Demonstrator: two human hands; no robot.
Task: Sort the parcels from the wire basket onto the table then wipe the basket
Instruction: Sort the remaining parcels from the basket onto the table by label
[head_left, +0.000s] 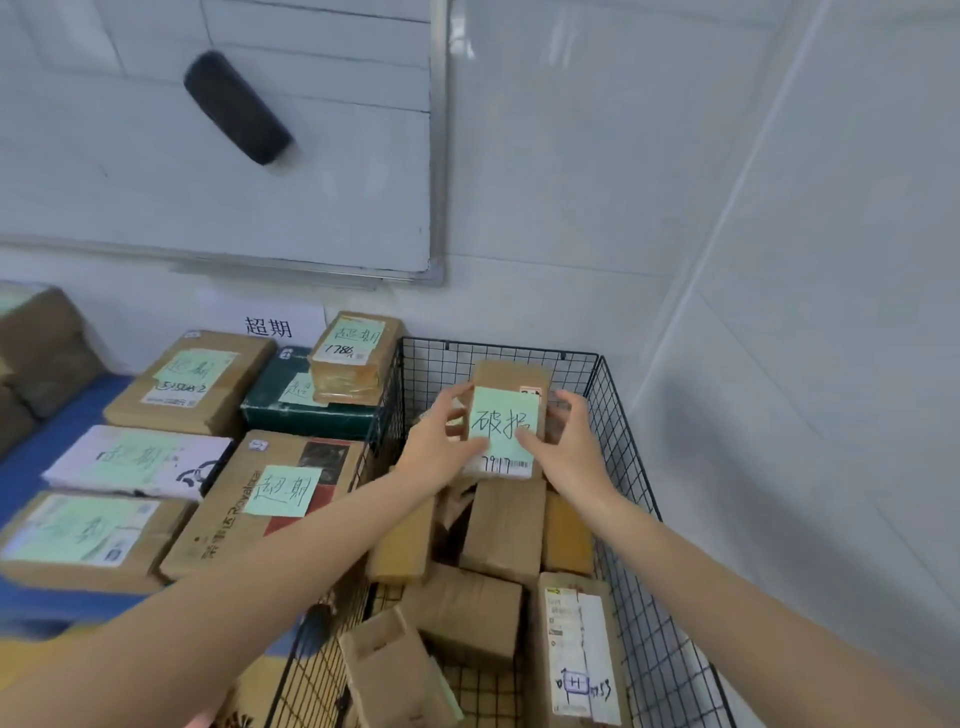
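Both sets of fingers are clamped on one small parcel (506, 415), held up over the basket (613, 415): left hand (441, 441) on its left edge, thumb across the lower corner of the green note (503, 426), right hand (569, 441) on the right edge, thumb pressing the note's lower right. That note is written differently from the ones on the parcels (249, 457) already laid out on the table (31, 467) to my left, under a wall sign (267, 326) that appears to match theirs. So I judge this parcel belongs to a different group and shouldn't join that stack.

To do this well I'd hold the box level, with my thumbs on the note so it doesn't peel, lift it clear of the wire rim before swinging left, and set it down apart from the labelled rows, note facing up so it reads at a glance. Several boxes (498, 530) lie jumbled in the basket below, some tilted, so sorting is well short of done and wiping must wait.
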